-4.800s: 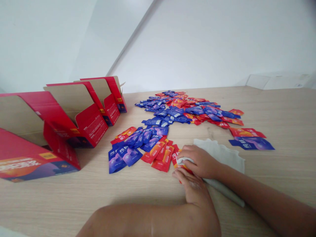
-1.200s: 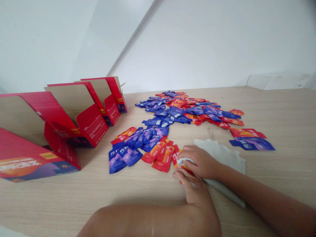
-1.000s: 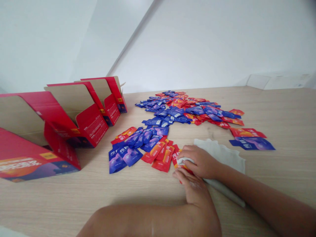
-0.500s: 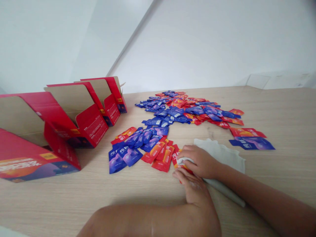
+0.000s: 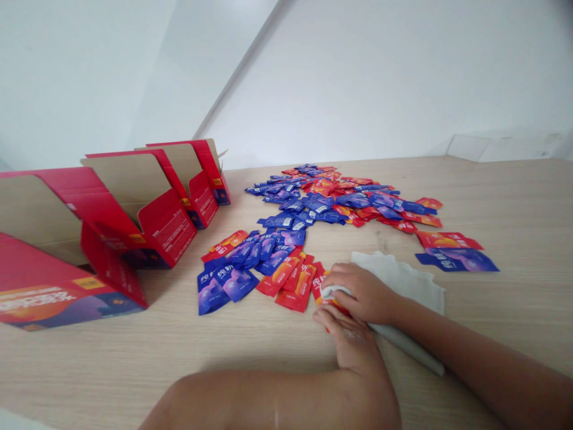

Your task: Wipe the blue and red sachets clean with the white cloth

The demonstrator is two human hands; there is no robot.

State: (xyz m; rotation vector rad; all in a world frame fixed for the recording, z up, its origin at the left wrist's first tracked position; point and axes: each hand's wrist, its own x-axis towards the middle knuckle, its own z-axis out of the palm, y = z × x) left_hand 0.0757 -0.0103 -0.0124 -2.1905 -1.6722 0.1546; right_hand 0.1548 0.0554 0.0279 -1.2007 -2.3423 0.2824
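Observation:
My right hand (image 5: 364,292) is closed on a bunched end of a white cloth (image 5: 403,280) and presses it onto a red sachet (image 5: 323,301) on the wooden table (image 5: 268,346). Just below it, my left hand (image 5: 353,349) lies flat, its stretched fingers touching the near edge of that sachet. The rest of the cloth trails to the right under my right forearm. A small group of blue and red sachets (image 5: 250,269) lies just left of my hands.
A large heap of blue and red sachets (image 5: 340,200) lies farther back. One red sachet (image 5: 447,240) and one blue sachet (image 5: 456,261) sit apart at the right. Three open red cardboard display boxes (image 5: 147,221) stand in a row at the left.

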